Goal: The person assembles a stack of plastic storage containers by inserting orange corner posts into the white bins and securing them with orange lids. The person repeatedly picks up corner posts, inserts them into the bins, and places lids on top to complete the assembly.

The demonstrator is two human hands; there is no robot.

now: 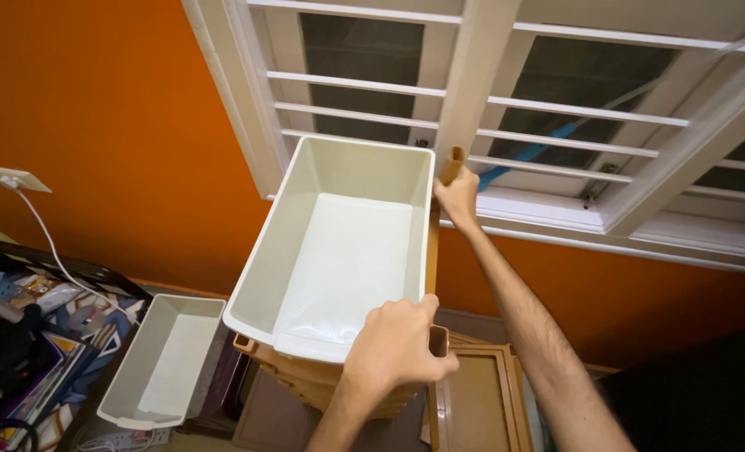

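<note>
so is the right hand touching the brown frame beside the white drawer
Touching. The head view shows the right hand wrapped around the top of the brown frame, no gap visible, right beside the white drawer.

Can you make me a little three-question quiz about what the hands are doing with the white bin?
1. True or false: the big white bin has something inside it.
2. Which hand grips the near end of the brown frame piece beside the bin? A) left hand B) right hand
3. What lies lower left, near the white cable?

Key
1. False: it looks empty.
2. A; the right hand holds the far end, up by the window.
3. A second, smaller white bin, also empty.
</note>
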